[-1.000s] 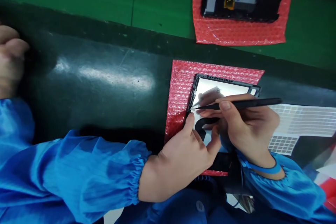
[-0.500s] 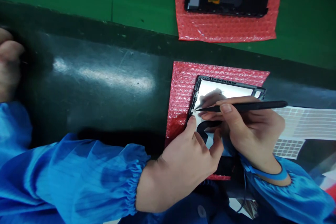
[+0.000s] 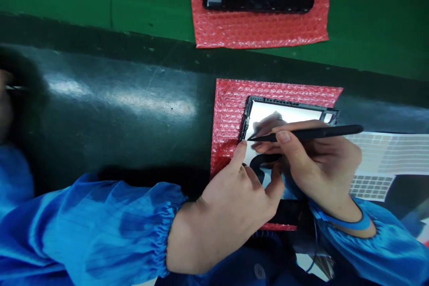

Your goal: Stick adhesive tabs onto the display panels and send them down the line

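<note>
The right hand (image 3: 321, 170) is closed on black tweezers (image 3: 321, 133), their tips at the screen frame (image 3: 284, 101) on red bubble wrap (image 3: 228, 116); the left hand (image 3: 231, 205) is spread open, fingers touching the frame.

Left hand (image 3: 231, 210) splayed, right hand (image 3: 321, 174) pinching, blue cuffed sleeves (image 3: 100, 228)
</note>
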Demonstrator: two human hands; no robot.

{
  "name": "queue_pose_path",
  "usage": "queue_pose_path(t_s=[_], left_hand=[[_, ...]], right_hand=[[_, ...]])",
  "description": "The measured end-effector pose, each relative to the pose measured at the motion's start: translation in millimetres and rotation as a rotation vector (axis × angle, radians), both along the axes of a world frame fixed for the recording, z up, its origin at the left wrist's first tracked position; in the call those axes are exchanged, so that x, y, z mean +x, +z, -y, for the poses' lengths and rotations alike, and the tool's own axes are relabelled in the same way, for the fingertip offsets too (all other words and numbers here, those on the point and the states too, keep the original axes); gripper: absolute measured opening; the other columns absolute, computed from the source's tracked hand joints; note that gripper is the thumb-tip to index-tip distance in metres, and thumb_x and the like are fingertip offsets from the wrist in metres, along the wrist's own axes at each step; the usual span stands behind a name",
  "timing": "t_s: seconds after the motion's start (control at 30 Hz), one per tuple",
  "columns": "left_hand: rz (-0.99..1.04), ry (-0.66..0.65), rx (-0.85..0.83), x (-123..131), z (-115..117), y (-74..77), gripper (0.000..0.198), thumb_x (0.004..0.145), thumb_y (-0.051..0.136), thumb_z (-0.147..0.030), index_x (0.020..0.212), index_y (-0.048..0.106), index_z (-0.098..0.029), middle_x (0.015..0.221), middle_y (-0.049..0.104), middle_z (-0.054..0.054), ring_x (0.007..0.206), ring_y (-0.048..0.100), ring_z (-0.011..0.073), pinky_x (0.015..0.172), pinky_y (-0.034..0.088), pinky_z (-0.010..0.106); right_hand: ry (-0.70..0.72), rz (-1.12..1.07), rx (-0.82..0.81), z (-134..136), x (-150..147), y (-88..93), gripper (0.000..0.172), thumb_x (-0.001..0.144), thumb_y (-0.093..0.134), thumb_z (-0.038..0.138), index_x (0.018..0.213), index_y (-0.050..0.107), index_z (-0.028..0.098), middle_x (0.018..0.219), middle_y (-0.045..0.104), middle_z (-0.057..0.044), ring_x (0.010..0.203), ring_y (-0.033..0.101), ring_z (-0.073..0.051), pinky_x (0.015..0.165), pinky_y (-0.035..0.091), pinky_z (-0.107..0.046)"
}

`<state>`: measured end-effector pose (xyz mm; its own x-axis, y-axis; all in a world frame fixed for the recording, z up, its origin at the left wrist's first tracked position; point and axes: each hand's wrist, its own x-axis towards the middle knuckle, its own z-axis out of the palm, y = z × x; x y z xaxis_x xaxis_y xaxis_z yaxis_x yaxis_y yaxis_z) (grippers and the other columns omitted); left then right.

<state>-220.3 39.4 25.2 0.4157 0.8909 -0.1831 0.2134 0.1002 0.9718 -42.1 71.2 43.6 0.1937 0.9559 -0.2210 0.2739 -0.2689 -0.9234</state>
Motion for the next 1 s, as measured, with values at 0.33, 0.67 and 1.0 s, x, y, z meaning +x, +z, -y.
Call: queue_pose_path(t_s=[0.33,0.67,1.0], left_hand=[[-0.014,0.027,0.002,-28.0,-23.3,-7.2,0.018,0.087,0.078,-0.038,0.101,0.068,-0.032,0.081,0.066,-0.001,0.097,0.075,0.0299,0.092,0.061,0.053],[-0.050,0.167,0.004,-53.5,-31.6,-12.8,0.019,0.091,0.075,-0.034,0.086,0.059,-0.025,0.074,0.058,0.001,0.073,0.062,0.0201,0.074,0.053,0.036],[0.201,0.222,0.023,6.9,-18.6,-22.5,0.047,0.086,0.076,-0.044,0.104,0.036,-0.026,0.078,0.059,-0.006,0.055,0.048,0.0094,0.053,0.038,0.021]], right_hand=[[-0.071,-0.326,0.049,-5.7,5.0,-12.8,0.026,0.095,0.077,0.043,0.095,0.072,0.018,0.086,0.081,-0.005,0.066,0.079,-0.018,0.062,0.069,-0.026],[-0.106,-0.577,0.158,-14.1,9.0,-34.0,0.040,0.084,0.085,0.051,0.092,0.066,0.016,0.066,0.075,-0.003,0.057,0.076,-0.019,0.053,0.066,-0.025],[-0.222,-0.638,0.374,-12.3,18.8,-28.6,0.050,0.085,0.074,0.066,0.093,0.059,0.018,0.065,0.071,-0.001,0.046,0.069,-0.015,0.042,0.059,-0.024]])
